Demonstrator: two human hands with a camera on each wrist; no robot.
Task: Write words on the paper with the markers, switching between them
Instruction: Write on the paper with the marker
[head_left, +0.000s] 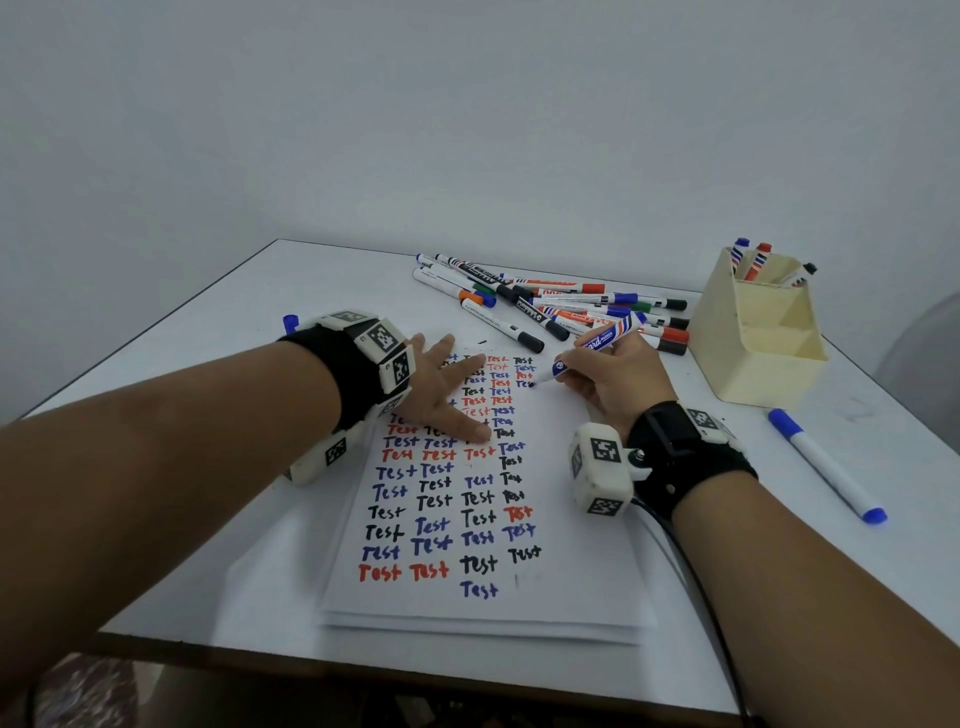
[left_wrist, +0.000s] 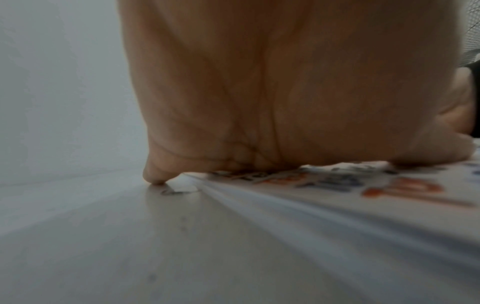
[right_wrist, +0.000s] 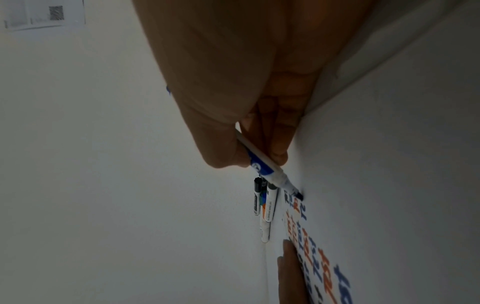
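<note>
One white table (head_left: 218, 332) carries everything seen, set against a plain wall. One stack of paper (head_left: 566, 597) lies at its centre, the top sheet covered in four rough columns of the word "Test" in black, blue and red. One cream holder (head_left: 753, 358) stands at the far right with three markers upright in its rear compartment; its front compartments show no contents. A loose pile of markers (head_left: 561, 306) lies beyond the paper's far edge, overlapping too much for a sure count, well over ten. One blue capped marker (head_left: 826, 465) lies alone on the table at the right, apart from the paper.

Left hand (head_left: 441, 389): fingers spread, palm pressed flat on the upper left of the sheet, covering several words. Right hand (head_left: 613, 384): thumb and fingers pinch an uncapped blue-banded marker (head_left: 597, 348), its tip touching the paper at the upper right column, beside the last word. Both wrists wear black straps with tagged white camera blocks.
</note>
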